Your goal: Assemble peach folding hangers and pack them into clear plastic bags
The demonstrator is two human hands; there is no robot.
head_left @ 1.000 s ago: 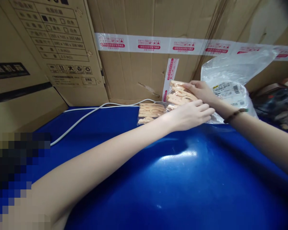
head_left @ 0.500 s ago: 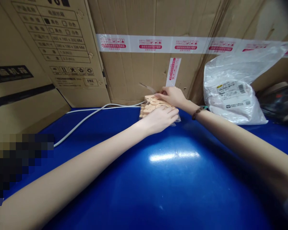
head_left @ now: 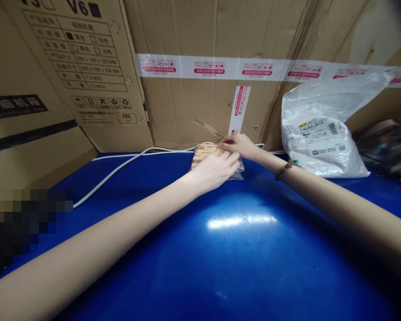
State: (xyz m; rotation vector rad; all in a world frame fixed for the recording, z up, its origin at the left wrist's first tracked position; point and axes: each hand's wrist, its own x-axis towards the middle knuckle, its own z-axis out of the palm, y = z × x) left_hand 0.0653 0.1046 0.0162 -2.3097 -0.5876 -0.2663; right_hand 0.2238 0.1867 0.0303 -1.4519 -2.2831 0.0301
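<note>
Against the foot of the cardboard wall lies a clear plastic bag of light wooden pieces (head_left: 202,153) on the blue surface. Their exact kind is partly hidden by my hands. My left hand (head_left: 217,168) lies across the near side of the bag, fingers bent over it and closed. Crumpled clear plastic sticks out past its fingertips. Behind it, my right hand (head_left: 239,145) pinches at the bag's far upper edge, thumb and fingers together. A brown beaded band (head_left: 284,170) circles the right wrist.
Large cardboard boxes (head_left: 187,102) stand behind and to the left. A white cable (head_left: 120,166) curves along the back. At the right sits a white plastic parcel bag (head_left: 321,138) with a label, beside a dark plastic-wrapped bundle (head_left: 387,147). The blue surface (head_left: 227,263) spreads in front.
The view has shifted slightly, so the boxes sit lower. My left hand has slid a little left on the bag, and my right hand has come lower, still at its far edge.
</note>
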